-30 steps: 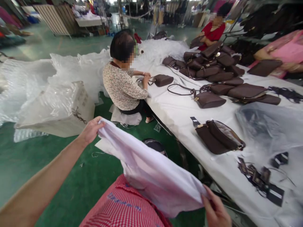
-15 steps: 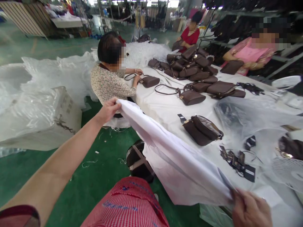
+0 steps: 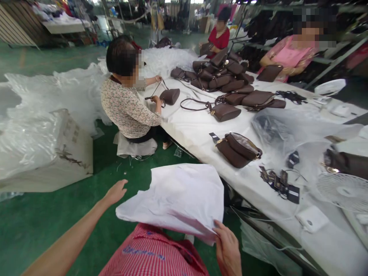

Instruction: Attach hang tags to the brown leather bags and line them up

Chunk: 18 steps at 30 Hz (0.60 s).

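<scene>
A large white sheet, paper or thin cloth, spreads above my lap in front of the red striped garment. My right hand pinches its lower right edge between thumb and fingers. Off the sheet's left corner, my left hand is in the air with fingers stretched out and nothing in them. On the white-covered table to the right, a dark brown handbag stands with its top open and a black tag at its side. A bunch of black tags lies nearby.
Brown handbags are piled on the table, near clear plastic and a white fan. A co-worker sits ahead handling a bag strap; two more people are beyond. A white bin with plastic stands left.
My left hand has let go of the white sheet and dropped lower. My right hand has moved left with the sheet, which now lies lower over my lap. The view has shifted slightly.
</scene>
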Tool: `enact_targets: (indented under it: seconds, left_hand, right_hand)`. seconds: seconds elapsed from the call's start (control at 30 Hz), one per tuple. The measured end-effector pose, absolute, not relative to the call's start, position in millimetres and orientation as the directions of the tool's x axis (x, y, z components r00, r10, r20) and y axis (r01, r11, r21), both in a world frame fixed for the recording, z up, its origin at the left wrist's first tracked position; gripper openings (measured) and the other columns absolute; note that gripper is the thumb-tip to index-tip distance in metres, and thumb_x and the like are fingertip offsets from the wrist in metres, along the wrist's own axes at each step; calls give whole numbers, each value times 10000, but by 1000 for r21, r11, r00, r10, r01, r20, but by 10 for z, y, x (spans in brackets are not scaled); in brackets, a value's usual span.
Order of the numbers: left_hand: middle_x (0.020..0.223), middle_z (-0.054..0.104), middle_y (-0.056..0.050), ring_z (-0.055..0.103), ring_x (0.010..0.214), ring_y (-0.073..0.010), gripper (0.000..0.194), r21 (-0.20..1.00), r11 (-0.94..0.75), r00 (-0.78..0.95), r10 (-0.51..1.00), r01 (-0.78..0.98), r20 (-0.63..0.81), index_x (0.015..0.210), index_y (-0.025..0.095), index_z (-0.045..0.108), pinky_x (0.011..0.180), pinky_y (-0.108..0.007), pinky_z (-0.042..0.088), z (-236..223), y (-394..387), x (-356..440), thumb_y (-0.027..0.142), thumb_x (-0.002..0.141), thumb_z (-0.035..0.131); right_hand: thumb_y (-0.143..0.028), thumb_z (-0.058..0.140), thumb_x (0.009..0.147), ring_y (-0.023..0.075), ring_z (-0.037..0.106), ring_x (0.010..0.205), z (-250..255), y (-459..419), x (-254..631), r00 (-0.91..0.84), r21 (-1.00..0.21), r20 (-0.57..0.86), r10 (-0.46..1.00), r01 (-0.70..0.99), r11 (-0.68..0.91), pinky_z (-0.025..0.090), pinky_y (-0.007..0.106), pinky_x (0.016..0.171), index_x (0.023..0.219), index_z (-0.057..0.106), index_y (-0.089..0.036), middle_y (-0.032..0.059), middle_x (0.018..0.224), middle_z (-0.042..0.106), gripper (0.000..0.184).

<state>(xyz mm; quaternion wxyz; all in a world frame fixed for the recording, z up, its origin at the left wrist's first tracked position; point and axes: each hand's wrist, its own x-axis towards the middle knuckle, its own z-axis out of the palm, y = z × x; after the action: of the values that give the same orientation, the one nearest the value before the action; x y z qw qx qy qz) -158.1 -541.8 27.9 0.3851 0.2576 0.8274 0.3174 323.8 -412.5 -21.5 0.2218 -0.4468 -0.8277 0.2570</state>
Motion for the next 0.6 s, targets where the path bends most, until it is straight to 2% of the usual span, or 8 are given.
enact_targets:
  seconds: [0.07,0.13,0.23,0.3,0.37,0.43,0.53,0.6]
  left_hand:
    - [1328,572,-135,427,1323,-320,434,721,492,-418,857,489,-301,1082,204,648,1077,-443,344,453,-5055,-1278,138,658,586]
    - [1541,338,-144,338,1402,-291,656,627,50,39,991,778,-127,1356,214,497,1138,-491,258,695,-4642,-868,58,719,490]
    - [1558,323,-97,208,1462,-288,772,437,-510,564,826,741,8,1453,278,371,1180,-540,128,1004,-4131,-278,30,734,504]
    - [1323,597,-105,407,1355,-292,589,364,-693,737,676,623,25,1303,258,544,1185,-522,129,1094,-3952,-55,51,752,552]
    - [891,712,-68,626,1013,-265,292,315,-757,803,596,572,-24,937,233,680,1165,-482,199,1135,-3916,-11,39,730,609]
    - [664,632,-19,609,735,-204,217,269,-751,793,602,603,-95,674,224,611,1127,-449,260,1220,-3993,-107,13,721,632]
    - [676,600,-12,549,704,-185,243,202,-699,725,677,686,-122,642,226,560,1055,-418,314,1531,-4225,-373,43,796,600]
    - [694,591,-21,527,706,-190,239,182,-647,669,734,741,-116,653,223,548,910,-367,384,1803,-4417,-577,63,827,579]
  right_hand:
    - [-192,405,928,234,633,1070,-36,-4123,2919,-618,-617,239,749,499,608,543,410,893,937,654,-222,89,1176,681,250]
    - [-95,387,897,221,617,1081,143,-4143,2625,-707,-613,280,649,389,688,547,398,904,935,626,-218,85,1187,666,272]
    - [-45,394,868,231,616,1065,363,-4246,2330,-814,-587,304,495,250,770,557,394,891,958,603,-207,85,1167,667,279]
    - [-58,405,884,234,611,1090,455,-4355,2239,-850,-567,311,425,193,801,558,375,890,1000,601,-203,88,1196,658,270]
    - [-74,411,896,227,584,1165,484,-4454,2214,-851,-583,319,417,171,795,537,354,935,1034,598,-207,99,1308,601,268]
    - [-112,467,880,232,550,1229,436,-4483,2228,-826,-637,312,470,185,748,515,349,968,1140,573,-194,142,1450,470,293]
    - [-176,596,792,276,558,1217,232,-4323,2276,-814,-708,226,535,241,664,513,405,959,1351,452,-155,193,1446,463,577]
    - [-169,596,770,282,624,1101,61,-4120,2303,-854,-712,120,506,281,644,491,467,970,1277,526,-181,140,1227,650,512]
